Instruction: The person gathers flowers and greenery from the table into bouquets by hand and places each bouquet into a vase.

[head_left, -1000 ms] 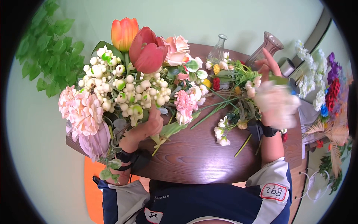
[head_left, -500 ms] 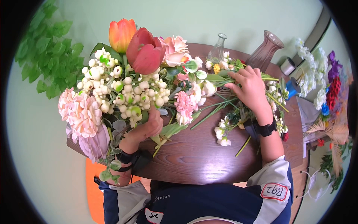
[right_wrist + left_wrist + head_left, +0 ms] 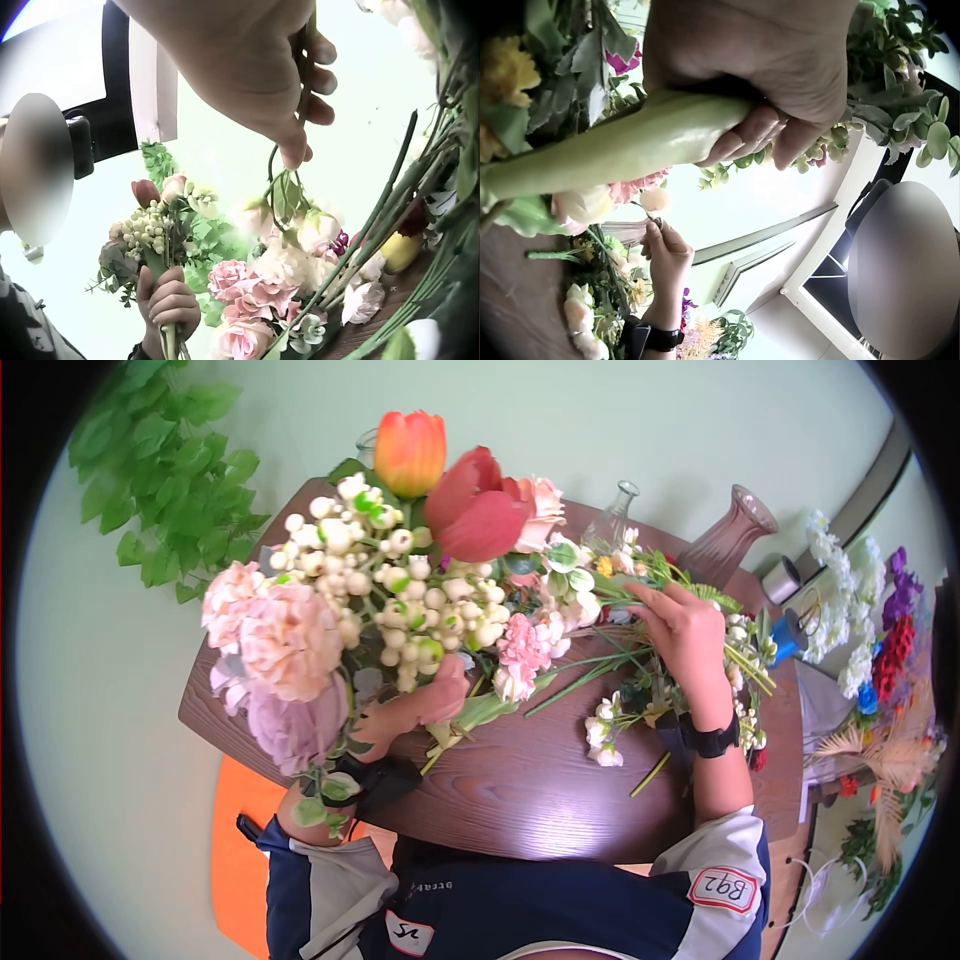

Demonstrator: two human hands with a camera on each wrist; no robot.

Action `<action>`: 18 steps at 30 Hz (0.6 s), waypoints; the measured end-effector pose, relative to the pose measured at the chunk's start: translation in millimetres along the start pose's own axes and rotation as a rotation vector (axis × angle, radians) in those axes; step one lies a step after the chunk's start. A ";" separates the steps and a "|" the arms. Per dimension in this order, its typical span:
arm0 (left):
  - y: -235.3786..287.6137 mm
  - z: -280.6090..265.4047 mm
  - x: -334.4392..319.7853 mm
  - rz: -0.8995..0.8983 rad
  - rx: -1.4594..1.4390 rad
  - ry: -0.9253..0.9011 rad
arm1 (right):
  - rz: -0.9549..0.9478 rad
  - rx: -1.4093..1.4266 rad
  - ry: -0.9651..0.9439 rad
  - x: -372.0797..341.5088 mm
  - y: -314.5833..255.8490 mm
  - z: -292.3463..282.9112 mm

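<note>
The wrist views' top edges crop the left grip (image 3: 750, 75) and right grip (image 3: 255, 71).

Legible markings, head view. Right sleeve (image 3: 683, 850): a white label (image 3: 724, 889) with a red border, set on the pale grey panel, bears the dark characters "B92". Shirt (image 3: 560, 900), front: a short line of small pale lettering (image 3: 430, 886) appears to begin "Break"; its remaining letters are too small to read. Shirt, toward the wearer's left: a second label (image 3: 409, 933), white, carries dark characters that cannot be read with certainty.
</note>
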State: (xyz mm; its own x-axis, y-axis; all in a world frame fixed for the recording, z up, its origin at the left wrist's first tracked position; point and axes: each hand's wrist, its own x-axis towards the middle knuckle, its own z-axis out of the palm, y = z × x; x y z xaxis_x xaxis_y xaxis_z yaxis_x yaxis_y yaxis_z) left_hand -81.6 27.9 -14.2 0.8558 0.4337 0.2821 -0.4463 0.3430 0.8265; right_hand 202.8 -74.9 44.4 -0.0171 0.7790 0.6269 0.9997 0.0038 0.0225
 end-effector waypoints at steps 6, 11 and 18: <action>-11.7 -22.6 -9.7 -0.008 0.204 0.002 | 0.196 0.182 0.410 7.9 9.0 -17.5; -17.2 -42.9 -25.6 0.033 0.342 0.075 | 0.384 0.889 0.607 12.4 -15.7 -38.6; -33.8 -49.5 -64.4 0.006 0.431 0.176 | 0.247 1.371 0.384 27.2 -77.2 -66.2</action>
State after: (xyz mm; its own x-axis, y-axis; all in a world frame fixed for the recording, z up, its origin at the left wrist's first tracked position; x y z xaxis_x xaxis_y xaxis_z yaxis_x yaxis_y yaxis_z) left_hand -134.6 29.6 -84.5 0.7793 0.5824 0.2313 -0.2699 -0.0212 0.9627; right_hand 124.2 -95.5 111.3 0.3725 0.6363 0.6756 0.2013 0.6553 -0.7281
